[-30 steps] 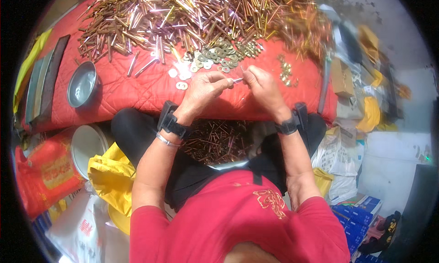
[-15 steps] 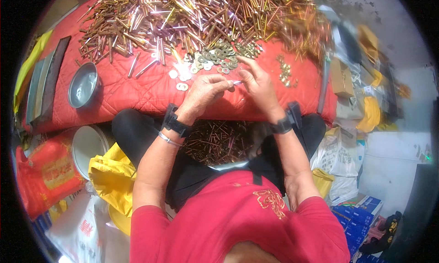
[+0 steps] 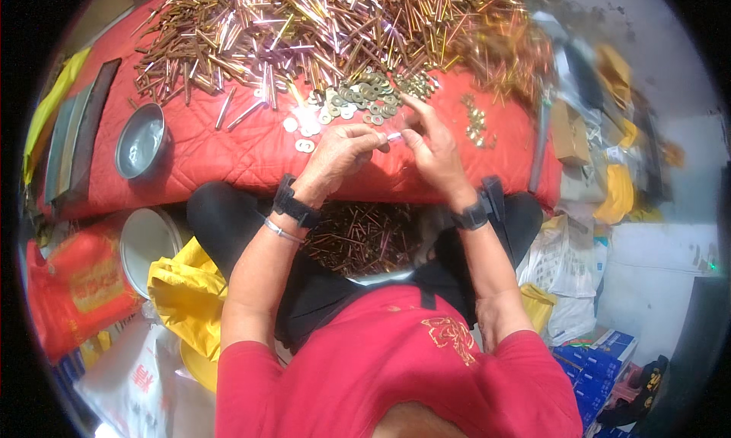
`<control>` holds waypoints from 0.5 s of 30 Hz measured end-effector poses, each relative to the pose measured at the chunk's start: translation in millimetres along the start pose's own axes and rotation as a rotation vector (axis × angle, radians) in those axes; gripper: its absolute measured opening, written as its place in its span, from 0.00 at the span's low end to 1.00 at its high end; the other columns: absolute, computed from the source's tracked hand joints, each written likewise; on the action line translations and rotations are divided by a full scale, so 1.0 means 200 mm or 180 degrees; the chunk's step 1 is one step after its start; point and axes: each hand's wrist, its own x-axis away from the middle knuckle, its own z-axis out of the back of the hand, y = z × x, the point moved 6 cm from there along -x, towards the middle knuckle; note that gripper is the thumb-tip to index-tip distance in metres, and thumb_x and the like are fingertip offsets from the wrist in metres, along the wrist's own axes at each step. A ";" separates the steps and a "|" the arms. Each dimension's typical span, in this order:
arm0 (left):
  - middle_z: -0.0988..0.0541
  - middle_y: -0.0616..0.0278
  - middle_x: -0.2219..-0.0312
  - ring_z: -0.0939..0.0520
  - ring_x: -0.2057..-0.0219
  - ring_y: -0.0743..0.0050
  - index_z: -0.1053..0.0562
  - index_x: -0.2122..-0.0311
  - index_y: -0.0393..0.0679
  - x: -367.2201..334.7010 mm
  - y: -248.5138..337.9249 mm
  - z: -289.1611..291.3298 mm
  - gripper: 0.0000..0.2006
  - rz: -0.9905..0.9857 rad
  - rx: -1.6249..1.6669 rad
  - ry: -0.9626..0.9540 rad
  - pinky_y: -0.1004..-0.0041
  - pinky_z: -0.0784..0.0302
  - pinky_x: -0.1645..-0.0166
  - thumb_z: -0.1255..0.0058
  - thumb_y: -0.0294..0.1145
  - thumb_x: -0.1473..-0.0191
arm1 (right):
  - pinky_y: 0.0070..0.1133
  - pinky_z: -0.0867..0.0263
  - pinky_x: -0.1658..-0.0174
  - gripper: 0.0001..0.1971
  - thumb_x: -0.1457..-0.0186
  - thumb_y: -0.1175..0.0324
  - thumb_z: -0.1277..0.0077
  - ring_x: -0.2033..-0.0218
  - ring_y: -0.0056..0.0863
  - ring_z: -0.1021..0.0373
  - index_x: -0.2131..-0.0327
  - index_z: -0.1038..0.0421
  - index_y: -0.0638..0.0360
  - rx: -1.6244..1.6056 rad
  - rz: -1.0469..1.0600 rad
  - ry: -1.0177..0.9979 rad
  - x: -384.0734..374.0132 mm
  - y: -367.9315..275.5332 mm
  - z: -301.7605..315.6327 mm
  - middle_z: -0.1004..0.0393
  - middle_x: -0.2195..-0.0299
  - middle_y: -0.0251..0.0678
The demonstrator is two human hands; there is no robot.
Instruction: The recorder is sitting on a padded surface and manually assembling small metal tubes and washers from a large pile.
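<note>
Between the thumb and fingertips of my left hand [image 3: 341,155] is a slim shiny metal rod [image 3: 394,136], its tip pointing right; most of it is hidden by the fingers. Close by that tip is the thumb of my right hand [image 3: 439,150], with the index finger raised and apart from it. I cannot tell whether the thumb touches the rod. Just beyond my hands lie a heap of flat metal washers [image 3: 358,95] and small brass-coloured nuts [image 3: 417,83]. More small brass-coloured pieces [image 3: 477,123] are scattered right of my right hand.
A large pile of copper-coloured metal rods [image 3: 304,35] covers the far part of the red quilted cloth [image 3: 228,160]. At the left stands a metal bowl [image 3: 140,141]. More rods [image 3: 362,236] lie below, between my knees. Bags and blue boxes [image 3: 601,362] crowd the sides.
My right thumb has shifted slightly down beside the rod's tip, and the index finger stays raised. My left hand keeps its pinch almost unmoved.
</note>
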 end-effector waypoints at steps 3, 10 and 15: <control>0.36 0.78 0.87 0.42 0.86 0.92 0.23 0.73 0.43 0.00 0.00 -0.02 0.09 0.0005 -0.0055 -0.0055 0.84 0.52 0.81 0.47 0.36 0.47 | 0.22 0.35 0.65 0.20 0.42 0.67 0.53 0.73 0.27 0.32 0.46 0.38 0.58 -0.0053 -0.0619 -0.0270 0.01 0.05 0.01 0.30 0.75 0.39; 0.36 0.78 0.87 0.41 0.86 0.91 0.23 0.73 0.43 0.00 0.01 -0.02 0.08 0.0053 -0.0040 -0.0032 0.84 0.52 0.81 0.48 0.35 0.48 | 0.22 0.37 0.67 0.20 0.42 0.69 0.54 0.75 0.25 0.35 0.46 0.39 0.58 -0.0323 -0.0782 -0.0257 0.04 0.09 0.00 0.33 0.77 0.35; 0.37 0.78 0.87 0.42 0.85 0.90 0.23 0.73 0.43 0.00 0.01 -0.02 0.11 0.0109 -0.0074 -0.0071 0.83 0.53 0.80 0.47 0.39 0.48 | 0.20 0.37 0.67 0.20 0.43 0.74 0.55 0.74 0.25 0.35 0.46 0.37 0.57 -0.0009 -0.0013 -0.0090 0.02 0.04 -0.01 0.32 0.74 0.34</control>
